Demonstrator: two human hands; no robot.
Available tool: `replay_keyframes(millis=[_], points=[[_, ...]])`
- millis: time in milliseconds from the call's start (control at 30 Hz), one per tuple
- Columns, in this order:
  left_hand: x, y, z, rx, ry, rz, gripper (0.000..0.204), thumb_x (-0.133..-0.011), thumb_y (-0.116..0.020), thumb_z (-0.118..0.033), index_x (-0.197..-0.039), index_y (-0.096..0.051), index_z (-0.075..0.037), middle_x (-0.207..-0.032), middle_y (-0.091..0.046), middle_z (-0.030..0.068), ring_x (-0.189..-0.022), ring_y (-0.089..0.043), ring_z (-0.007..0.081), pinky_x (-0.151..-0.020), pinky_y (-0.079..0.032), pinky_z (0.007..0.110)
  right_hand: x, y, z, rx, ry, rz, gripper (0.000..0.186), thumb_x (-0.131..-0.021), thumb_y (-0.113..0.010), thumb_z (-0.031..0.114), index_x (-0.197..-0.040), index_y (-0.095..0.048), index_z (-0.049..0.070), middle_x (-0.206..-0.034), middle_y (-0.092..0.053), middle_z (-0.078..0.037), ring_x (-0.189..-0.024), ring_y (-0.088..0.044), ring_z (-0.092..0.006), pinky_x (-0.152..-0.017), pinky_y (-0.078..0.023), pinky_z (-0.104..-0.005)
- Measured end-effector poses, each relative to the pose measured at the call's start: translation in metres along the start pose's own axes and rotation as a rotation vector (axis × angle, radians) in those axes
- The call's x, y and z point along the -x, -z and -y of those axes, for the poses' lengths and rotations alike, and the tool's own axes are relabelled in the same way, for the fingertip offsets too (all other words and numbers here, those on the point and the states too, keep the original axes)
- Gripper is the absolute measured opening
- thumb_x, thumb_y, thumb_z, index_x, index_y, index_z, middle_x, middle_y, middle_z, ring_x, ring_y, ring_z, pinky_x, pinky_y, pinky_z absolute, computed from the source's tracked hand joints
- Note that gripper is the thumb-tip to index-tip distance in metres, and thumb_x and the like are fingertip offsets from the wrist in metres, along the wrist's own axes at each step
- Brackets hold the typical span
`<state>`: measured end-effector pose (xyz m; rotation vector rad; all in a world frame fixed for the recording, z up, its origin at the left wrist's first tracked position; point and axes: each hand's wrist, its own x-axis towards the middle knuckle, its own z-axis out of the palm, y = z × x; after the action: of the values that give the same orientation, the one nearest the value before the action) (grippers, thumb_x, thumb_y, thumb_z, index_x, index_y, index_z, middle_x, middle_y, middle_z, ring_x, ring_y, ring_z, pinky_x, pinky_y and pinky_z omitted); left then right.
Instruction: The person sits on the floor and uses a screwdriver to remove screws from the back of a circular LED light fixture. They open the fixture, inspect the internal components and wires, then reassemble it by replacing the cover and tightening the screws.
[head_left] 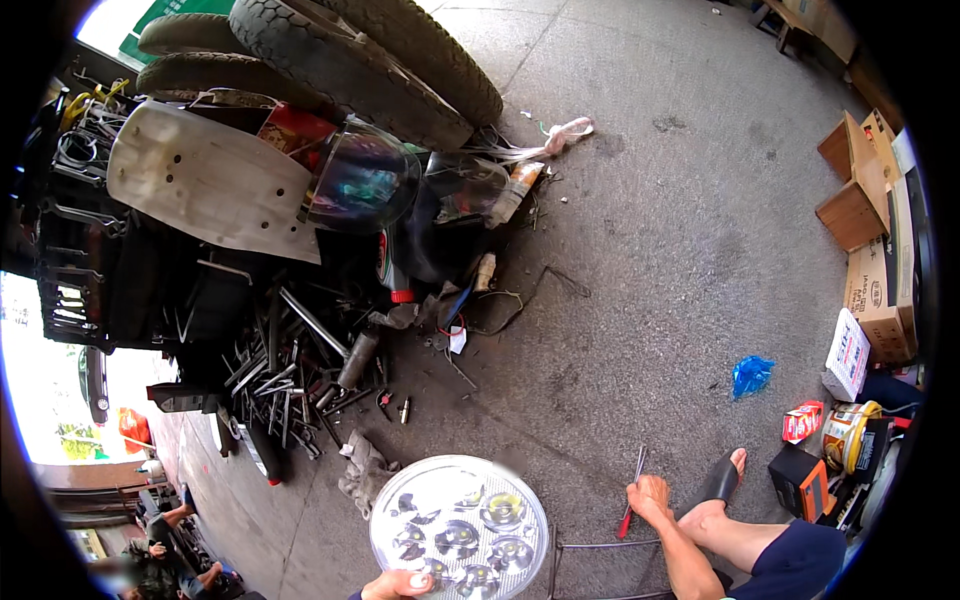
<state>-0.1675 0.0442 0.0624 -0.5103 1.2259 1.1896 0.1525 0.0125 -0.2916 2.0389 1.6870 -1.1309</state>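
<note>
Head-camera view of a roadside repair spot on grey concrete: a person seated low holds a round, chrome-backed multi-lens LED headlamp [459,527] up in the left hand [398,585], thumb over its lower rim, the lamp facing the camera just above the lower edge of the picture. The right hand [650,497] is closed around a slim screwdriver with a red handle and a grey metal shaft [632,490], its tip pointing away from the person toward the open ground. A thin grey wire [600,546] runs between lamp and hand.

Judging by what shows, the lamp is off any vehicle and in hand with its lenses intact, while the tool is held clear of it, not touching; whatever work on the lamp calls for the screwdriver looks not yet begun or paused, and the lamp's back is hidden, so its fixings cannot be read.

Beyond the hands lie a crumpled grey rag [364,468], a heap of dark metal rods and tubes [290,375], a dented white mudguard panel [205,185], an iridescent helmet visor [360,180] and stacked black tyres [370,55]. To the right sit brown cardboard boxes [870,230], a blue plastic bag [751,375] and the person's foot in a black sandal [720,482].
</note>
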Motion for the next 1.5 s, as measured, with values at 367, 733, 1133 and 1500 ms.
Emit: replay_keyframes(millis=[367, 733, 1133, 1500], points=[[-0.076, -0.060, -0.033, -0.123, -0.031, 0.211, 0.066, -0.064, -0.061, -0.014, -0.126, -0.042, -0.001, -0.108, -0.058, 0.0147, -0.096, -0.058, 0.0285, -0.067, -0.052, 0.039, 0.008, 0.031, 0.023, -0.367, 0.091, 0.103, 0.043, -0.082, -0.041, 0.035, -0.068, -0.060, -0.001, -0.064, -0.060, -0.022, -0.057, -0.059, -0.0344, -0.057, -0.045, -0.0449], [-0.101, -0.036, -0.058, 0.124, 0.039, 0.406, 0.059, -0.064, -0.063, -0.007, -0.120, -0.047, 0.001, -0.110, -0.058, 0.0143, -0.097, -0.058, 0.0256, -0.079, -0.050, 0.039, 0.065, 0.219, 0.144, -1.474, -0.324, 1.003, 0.033, -0.089, -0.049, 0.031, -0.069, -0.054, 0.004, -0.060, -0.051, -0.003, -0.048, -0.046, -0.0142, -0.044, -0.035, -0.0263], [0.108, 0.023, 0.033, 0.639, 0.139, 0.420, 0.053, -0.075, -0.058, -0.017, -0.126, -0.048, -0.004, -0.118, -0.057, 0.0122, -0.109, -0.054, 0.0291, -0.096, -0.042, 0.045, 0.264, 0.373, 0.305, -0.992, -0.462, 0.676, 0.029, -0.080, -0.059, 0.045, -0.081, -0.054, 0.016, -0.058, -0.043, 0.005, -0.047, -0.042, -0.0100, -0.041, -0.032, -0.0223], [0.245, 0.012, -0.093, 0.735, 0.061, 0.477, 0.048, -0.079, -0.057, -0.028, -0.121, -0.052, -0.006, -0.117, -0.058, 0.0131, -0.109, -0.055, 0.0290, -0.093, -0.045, 0.046, 0.403, 0.407, 0.476, -0.825, -0.192, 0.994, 0.017, -0.090, -0.051, 0.023, -0.087, -0.060, 0.008, -0.067, -0.052, 0.002, -0.050, -0.043, -0.0075, -0.042, -0.033, -0.0223]])
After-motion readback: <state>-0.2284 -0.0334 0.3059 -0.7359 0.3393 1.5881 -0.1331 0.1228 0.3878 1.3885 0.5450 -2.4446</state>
